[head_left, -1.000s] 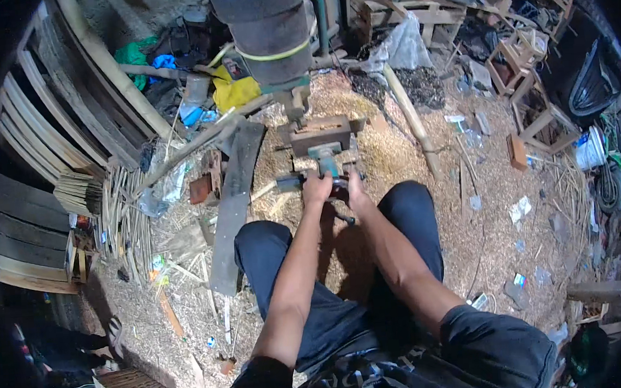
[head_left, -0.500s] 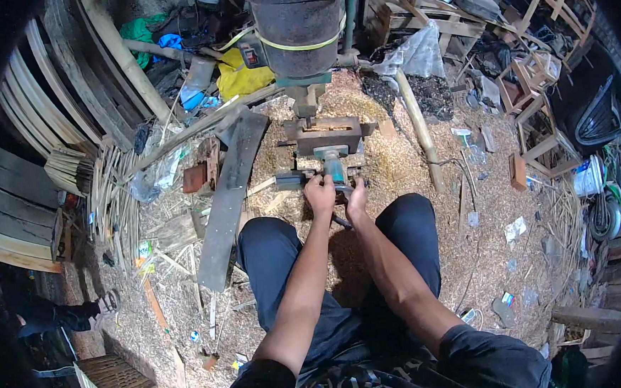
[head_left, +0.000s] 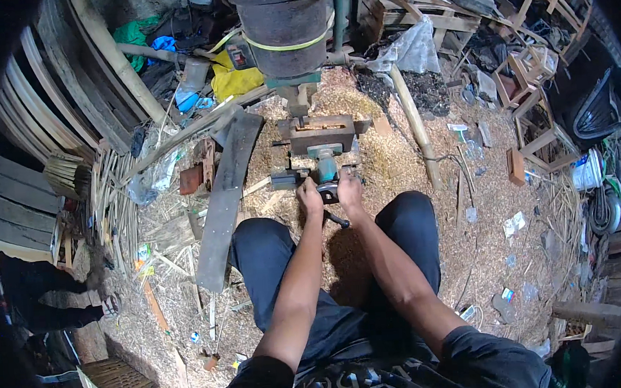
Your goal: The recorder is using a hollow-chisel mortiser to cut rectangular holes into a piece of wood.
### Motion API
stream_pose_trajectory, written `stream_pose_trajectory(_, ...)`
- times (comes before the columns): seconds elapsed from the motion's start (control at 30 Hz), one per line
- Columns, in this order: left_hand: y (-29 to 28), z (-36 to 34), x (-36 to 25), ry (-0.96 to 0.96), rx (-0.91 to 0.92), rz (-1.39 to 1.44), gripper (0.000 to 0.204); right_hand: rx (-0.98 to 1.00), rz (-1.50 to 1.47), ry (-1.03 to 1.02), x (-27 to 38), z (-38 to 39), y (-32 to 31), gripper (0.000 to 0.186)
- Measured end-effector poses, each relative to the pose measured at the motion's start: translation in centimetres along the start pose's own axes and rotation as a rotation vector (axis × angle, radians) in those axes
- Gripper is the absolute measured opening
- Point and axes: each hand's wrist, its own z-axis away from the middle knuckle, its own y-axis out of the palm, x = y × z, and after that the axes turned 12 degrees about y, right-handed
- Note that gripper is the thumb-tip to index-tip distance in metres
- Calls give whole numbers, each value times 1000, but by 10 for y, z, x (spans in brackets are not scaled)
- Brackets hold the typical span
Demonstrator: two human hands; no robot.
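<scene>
In the head view, my left hand (head_left: 309, 197) and my right hand (head_left: 349, 192) both have fingers curled at opposite sides of a dark handwheel (head_left: 328, 193) below a teal metal housing (head_left: 327, 166). Just beyond sits a rusty vise-like block (head_left: 321, 141) holding a pale wooden piece (head_left: 321, 128) with a slot in it. Above that block hangs a machine head (head_left: 281, 39) with a yellow band and a dark tool (head_left: 297, 108) pointing down. A black lever (head_left: 339, 220) sticks out below my hands, between my knees.
Sawdust (head_left: 372, 162) surrounds the machine. A long dark plank (head_left: 225, 220) lies left, a bamboo pole (head_left: 414, 127) right, near wooden frames (head_left: 534, 127). Curved boards (head_left: 55, 89) lean at the left. Another person's dark-trousered legs (head_left: 54, 302) are at the lower left.
My hands remain on the handwheel, their grip slightly shifted. The other person's legs and feet have moved further into view at the left. The view has swayed a little.
</scene>
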Motion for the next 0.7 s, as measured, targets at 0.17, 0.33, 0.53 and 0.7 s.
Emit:
stream_pose_trajectory(0.17, 5, 7, -40, 567, 314, -558, 39, 24, -286, 25, -24, -16, 13, 59)
stream_pose_trajectory(0.33, 13, 19, -73, 719, 464, -788, 38, 131, -1065, 340, -43, -14, 36, 48)
stream_pose_trajectory(0.53, 16, 9, -72, 512, 475, -897, 47, 318, -1109, 268, -66, -32, 48, 50)
stream_pose_trajectory(0.7, 9, 4, -49, 589, 340, -809, 44, 154, -613, 245, -53, -32, 35, 45)
